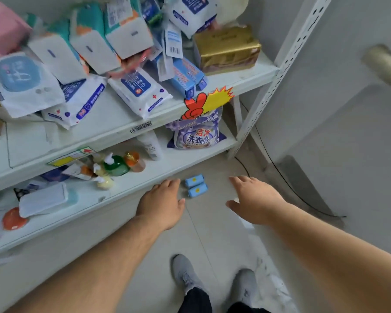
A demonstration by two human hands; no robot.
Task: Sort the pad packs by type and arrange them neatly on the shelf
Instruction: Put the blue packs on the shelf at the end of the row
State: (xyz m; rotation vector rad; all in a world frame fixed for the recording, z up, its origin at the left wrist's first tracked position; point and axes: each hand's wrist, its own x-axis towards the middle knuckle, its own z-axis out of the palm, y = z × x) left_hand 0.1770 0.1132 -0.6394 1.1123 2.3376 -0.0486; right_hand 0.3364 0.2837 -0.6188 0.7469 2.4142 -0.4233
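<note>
Two small light-blue packs (196, 185) lie side by side on the grey floor just in front of the shelf. My left hand (163, 203) hovers to their left, fingers relaxed, holding nothing. My right hand (255, 199) reaches down to their right with fingers spread, also holding nothing. Neither hand touches the packs. Above, the upper shelf (242, 80) holds a jumbled heap of pad packs: white-and-teal ones (127, 35), white packs with blue labels (140, 91), blue boxes (185, 77) and a gold pack (227, 48).
A purple detergent bag (198, 134) stands on the lower shelf (167, 163), with small bottles (115, 166) and flat packs further left. A white perforated shelf post (278, 71) rises at the right. A black cable (287, 184) runs along the floor. My grey shoes (185, 274) are below.
</note>
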